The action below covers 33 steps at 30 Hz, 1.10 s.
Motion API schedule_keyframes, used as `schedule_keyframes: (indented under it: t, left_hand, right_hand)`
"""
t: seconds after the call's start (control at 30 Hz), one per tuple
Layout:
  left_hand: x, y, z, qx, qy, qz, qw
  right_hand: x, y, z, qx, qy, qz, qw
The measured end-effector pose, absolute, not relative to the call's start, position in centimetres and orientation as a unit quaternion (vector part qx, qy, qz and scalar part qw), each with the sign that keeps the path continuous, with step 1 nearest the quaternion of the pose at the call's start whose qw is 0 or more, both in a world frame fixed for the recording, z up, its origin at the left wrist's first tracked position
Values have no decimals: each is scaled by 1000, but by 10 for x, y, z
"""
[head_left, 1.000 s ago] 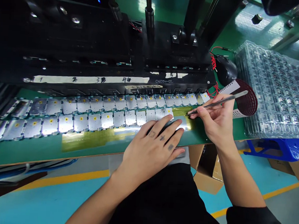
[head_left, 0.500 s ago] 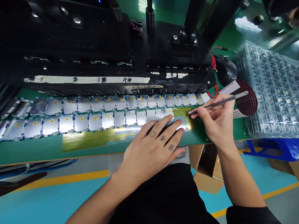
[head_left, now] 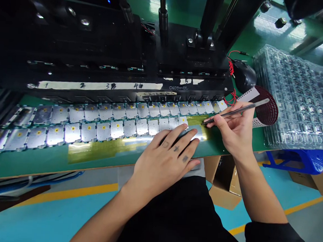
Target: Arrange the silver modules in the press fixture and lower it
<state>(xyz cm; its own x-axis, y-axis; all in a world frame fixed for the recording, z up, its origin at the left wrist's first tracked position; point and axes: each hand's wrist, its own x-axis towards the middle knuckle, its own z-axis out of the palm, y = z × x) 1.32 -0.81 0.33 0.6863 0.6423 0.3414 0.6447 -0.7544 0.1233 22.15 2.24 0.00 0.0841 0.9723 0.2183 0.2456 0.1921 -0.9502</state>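
Pinching a slim, flat metal tool [head_left: 254, 105] between thumb and fingers, my right hand [head_left: 238, 131] is closed narrow around its shaft. The dull grey bar slants down to a fine dark tip, which sits at the yellow film [head_left: 195, 120], just past the right end of the lower row of plates [head_left: 88, 132]; whether the tip touches the film, I can't tell. My left hand [head_left: 164, 161] lies palm down, fingers long and slightly fanned, its fingertips at the near edge of that row's right end. I see nothing gripped in it, though its underside is hidden from me.

The plates are squarish, smooth, silvery metal, most dotted with a small yellow square and edged with greenish board. An upper row of plates [head_left: 106, 112] runs alongside, close to the black machine [head_left: 178, 60], whose front carries a pale paper-like strip [head_left: 98, 85] with handwritten numbers. More of the glossy, see-through film lies beneath the lower row on the smooth green counter [head_left: 24, 165]. Beyond my right hand sit a dark red, perforated curved piece [head_left: 270, 111], coiled red wire [head_left: 231, 68] and a stack of clear, moulded plastic trays [head_left: 297, 96].
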Motion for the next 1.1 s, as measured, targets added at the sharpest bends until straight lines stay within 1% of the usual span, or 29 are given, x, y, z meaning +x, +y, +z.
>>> schedule_keyframes:
  t: [0.5,0.63,0.73,0.83,0.97,1.1]
  left_hand:
    - [14,-8,0,-917,-347,-196,7]
    - [15,-7,-1,-916,-347,-202,6]
    - [11,-7,4,-912,-324,-251,-17]
    - [-1,-9,10,-899,-304,-314,-36]
    - [-17,-7,8,-900,-340,-273,-2]
    - [-19,-3,-1,-916,-318,-246,14]
  right_hand:
    - [223,26,-3,-502,-565,363,545]
    - [221,25,5,-493,-552,364,565]
    - [208,29,17,-482,-541,358,589]
    - [186,39,20,-461,-542,390,585]
    - [166,49,4,-453,-534,452,552]
    - [164,50,-8,-465,-528,447,553]
